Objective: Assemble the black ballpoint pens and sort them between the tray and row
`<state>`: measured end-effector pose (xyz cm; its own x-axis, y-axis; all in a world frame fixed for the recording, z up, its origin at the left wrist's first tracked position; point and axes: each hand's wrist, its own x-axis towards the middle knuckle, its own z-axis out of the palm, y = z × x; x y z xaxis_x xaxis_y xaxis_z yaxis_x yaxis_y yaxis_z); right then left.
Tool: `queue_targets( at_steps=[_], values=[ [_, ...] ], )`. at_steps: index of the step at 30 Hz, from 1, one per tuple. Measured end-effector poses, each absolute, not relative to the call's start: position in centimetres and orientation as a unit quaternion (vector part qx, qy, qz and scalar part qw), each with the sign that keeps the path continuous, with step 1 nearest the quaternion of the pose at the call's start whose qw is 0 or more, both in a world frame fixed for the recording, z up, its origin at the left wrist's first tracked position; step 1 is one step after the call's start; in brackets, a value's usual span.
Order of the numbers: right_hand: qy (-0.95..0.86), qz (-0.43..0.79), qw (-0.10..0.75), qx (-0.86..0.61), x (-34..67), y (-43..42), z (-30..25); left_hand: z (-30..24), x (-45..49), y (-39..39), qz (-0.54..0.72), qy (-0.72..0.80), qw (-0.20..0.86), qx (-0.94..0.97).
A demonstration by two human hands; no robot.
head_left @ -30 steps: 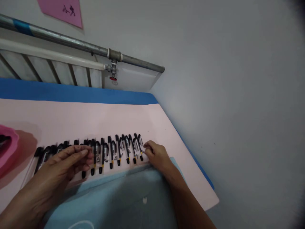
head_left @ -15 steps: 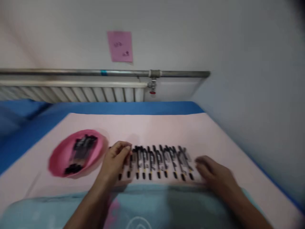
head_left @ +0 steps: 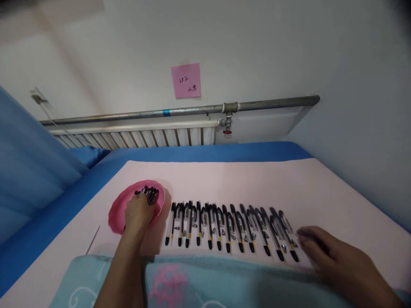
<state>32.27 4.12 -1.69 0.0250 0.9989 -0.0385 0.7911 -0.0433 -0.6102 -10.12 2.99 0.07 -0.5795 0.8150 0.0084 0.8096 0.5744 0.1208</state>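
Note:
My left hand (head_left: 138,211) is over the pink bowl (head_left: 116,214), its fingers wrapped around a bundle of black-capped pens (head_left: 150,193). The pens' upper ends poke out past my fingers; their lower parts are hidden beneath the hand. Across the pink surface stretches a row of clear-barrelled pen parts (head_left: 227,231) with black ends. Detached caps (head_left: 230,220) and small silvery tips (head_left: 233,236) lie between the barrels. Just off the row's right end, my right hand (head_left: 337,252) hovers with fingers loosely bent and apart, holding nothing visible.
A thin white stick (head_left: 93,239) lies left of the bowl. Light-blue patterned cloth (head_left: 237,282) runs along the near edge. Behind the blue border (head_left: 208,153) are a radiator (head_left: 160,137) and a metal pipe (head_left: 272,104). A blue curtain (head_left: 32,171) hangs at left.
My left hand has moved from the row's left end to the bowl and closed around the pens there. My right hand stays by the row's right end. The view has shifted.

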Motion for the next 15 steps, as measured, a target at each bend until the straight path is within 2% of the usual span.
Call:
queue_targets(
  at_steps=[9, 12, 15],
  values=[
    [-0.657, 0.211, 0.247, -0.680, 31.8, 3.9, -1.4, 1.1, -9.4, 2.8, 0.096, 0.888, 0.043, 0.448],
    [-0.648, 0.193, 0.290, -0.677, 31.2, 3.8, -1.4, 2.1, -7.8, 2.5, 0.303, 0.832, 0.097, 0.453],
    [-0.642, 0.227, 0.344, -0.647, 29.9, 3.2, -1.1, 2.4, -4.3, 2.2, 0.542, 0.653, 0.325, 0.417]
  ],
)
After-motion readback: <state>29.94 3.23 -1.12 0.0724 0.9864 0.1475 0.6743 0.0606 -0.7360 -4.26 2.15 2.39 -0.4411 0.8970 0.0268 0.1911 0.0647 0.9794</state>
